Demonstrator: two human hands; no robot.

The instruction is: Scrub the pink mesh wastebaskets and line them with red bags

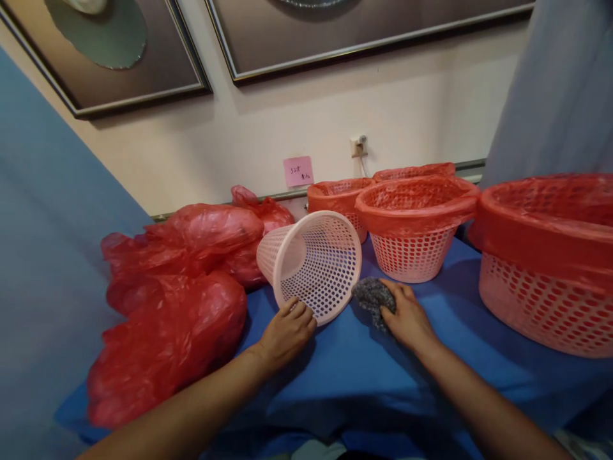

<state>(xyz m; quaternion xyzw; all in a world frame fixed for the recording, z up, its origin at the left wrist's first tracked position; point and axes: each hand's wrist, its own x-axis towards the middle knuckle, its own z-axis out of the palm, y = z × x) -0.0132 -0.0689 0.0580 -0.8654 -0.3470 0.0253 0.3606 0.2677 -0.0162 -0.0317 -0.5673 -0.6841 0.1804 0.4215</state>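
A pale pink perforated plastic basket (pixel 313 262) lies on its side on the blue-covered table (pixel 364 364), its mouth turned toward me. My left hand (pixel 287 332) rests at the lower left rim of the basket, fingers curled against it. My right hand (pixel 407 316) is closed on a grey scouring pad (pixel 372 295), which lies on the cloth just right of the basket's rim.
A heap of red plastic bags (pixel 177 300) fills the left side of the table. Several pink baskets lined with red bags (pixel 414 223) stand at the back and right, the largest (pixel 550 255) at the right edge. A pink note (pixel 297 171) and a socket (pixel 358 145) are on the wall.
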